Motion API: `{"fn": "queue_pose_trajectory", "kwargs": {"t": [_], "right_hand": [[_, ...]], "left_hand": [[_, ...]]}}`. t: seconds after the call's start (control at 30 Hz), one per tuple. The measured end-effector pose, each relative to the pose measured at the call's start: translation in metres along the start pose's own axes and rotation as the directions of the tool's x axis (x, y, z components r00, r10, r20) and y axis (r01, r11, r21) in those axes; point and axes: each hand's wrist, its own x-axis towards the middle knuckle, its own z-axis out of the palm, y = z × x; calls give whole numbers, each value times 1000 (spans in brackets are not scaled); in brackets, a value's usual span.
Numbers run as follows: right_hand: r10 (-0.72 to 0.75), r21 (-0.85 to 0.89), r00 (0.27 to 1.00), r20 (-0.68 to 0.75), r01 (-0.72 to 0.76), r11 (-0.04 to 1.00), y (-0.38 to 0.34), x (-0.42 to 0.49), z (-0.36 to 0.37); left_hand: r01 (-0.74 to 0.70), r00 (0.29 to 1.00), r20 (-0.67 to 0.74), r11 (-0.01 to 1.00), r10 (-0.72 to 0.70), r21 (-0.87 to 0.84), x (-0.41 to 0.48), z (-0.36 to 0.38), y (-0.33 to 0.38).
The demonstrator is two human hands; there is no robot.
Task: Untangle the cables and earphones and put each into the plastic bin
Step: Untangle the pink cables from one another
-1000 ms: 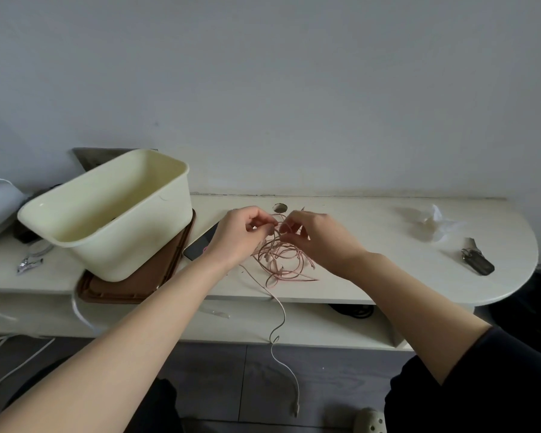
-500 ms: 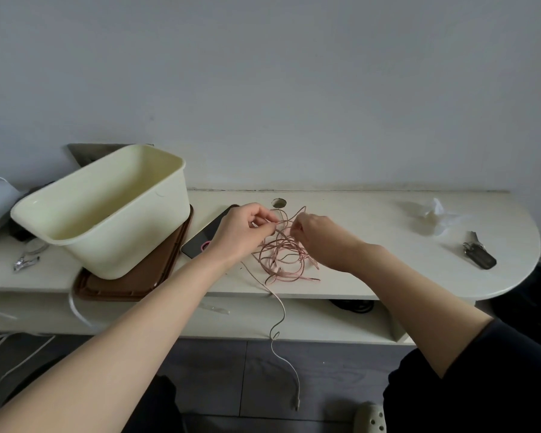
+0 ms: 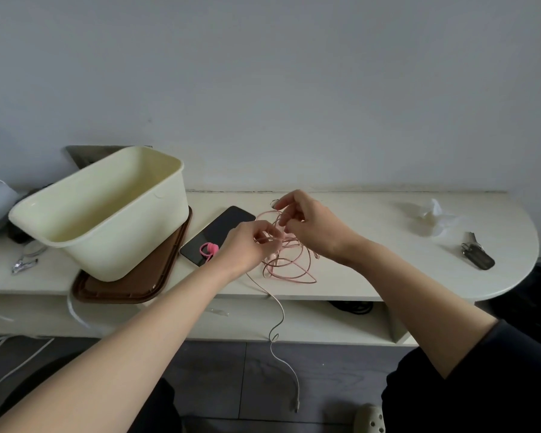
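Observation:
A tangle of thin pink cables lies on the white table in front of me. My left hand pinches strands at the tangle's left side. My right hand pinches strands just above and to the right, fingers curled. A white cable runs from the tangle over the table's front edge and hangs toward the floor. The cream plastic bin stands to the left on a brown tray; what it holds is not visible.
A black phone with a pink ring clip lies between the bin and the tangle. Crumpled clear plastic and a key fob sit at the right. Nail clippers lie far left.
My left hand has moved down and right, off the phone, which now shows fully. My right hand has lifted strands a little higher above the tangle.

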Motion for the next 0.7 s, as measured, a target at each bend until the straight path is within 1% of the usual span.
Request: {"fn": "queue_pose_trajectory", "kwargs": {"t": [0.07,0.13,0.17,0.23,0.3,0.37,0.43,0.57,0.7], "right_hand": [[-10,67,1000,2,10,998,0,0,-1],[-29,54,999,-19,30,998,1,0,-2],[-43,-4,999,-27,43,999,2,0,-4],[-55,-190,998,2,54,980,6,-1,-5],[-39,-384,997,71,63,921,9,-3,-4],[-18,-475,993,113,70,877,11,-3,-3],[-8,-464,991,133,69,883,9,-4,-3],[7,-429,992,128,49,902,7,-5,-2],[-7,-397,995,103,47,916,6,-4,-2]], "left_hand": [[-9,1000,-12,1000,9,16,0,0,-1],[-10,1000,-26,1000,11,19,1,-1,-3],[-10,999,-30,1000,10,19,1,-2,-3],[-19,999,-37,999,20,33,2,-3,-5],[-27,998,-50,999,29,34,4,-3,-6],[-26,998,-59,1000,27,13,5,-3,-6],[-30,997,-66,1000,30,-1,4,-2,-4],[-50,996,-71,999,50,10,0,-2,4],[-17,998,-55,997,13,-81,-3,-2,8]]}}
